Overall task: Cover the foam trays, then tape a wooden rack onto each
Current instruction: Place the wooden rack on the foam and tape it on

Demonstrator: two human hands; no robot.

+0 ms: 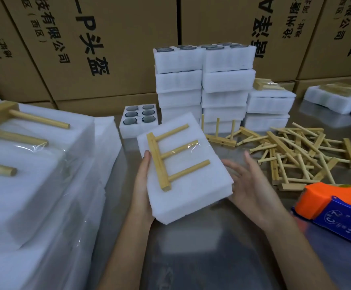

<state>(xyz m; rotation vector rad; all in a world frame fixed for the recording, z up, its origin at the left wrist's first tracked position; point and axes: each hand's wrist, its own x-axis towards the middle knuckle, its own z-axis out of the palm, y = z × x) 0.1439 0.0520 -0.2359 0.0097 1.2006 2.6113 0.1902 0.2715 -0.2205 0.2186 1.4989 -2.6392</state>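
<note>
Left hand (pixel 143 185) cupped with fingers curled, right hand (pixel 247 185) flat, fingers spread

Printed cardboard boxes (pixel 99 45) walling the back of my steel surface (pixel 212 258), orange-and-blue tape dispenser (pixel 337 212) at right.
</note>
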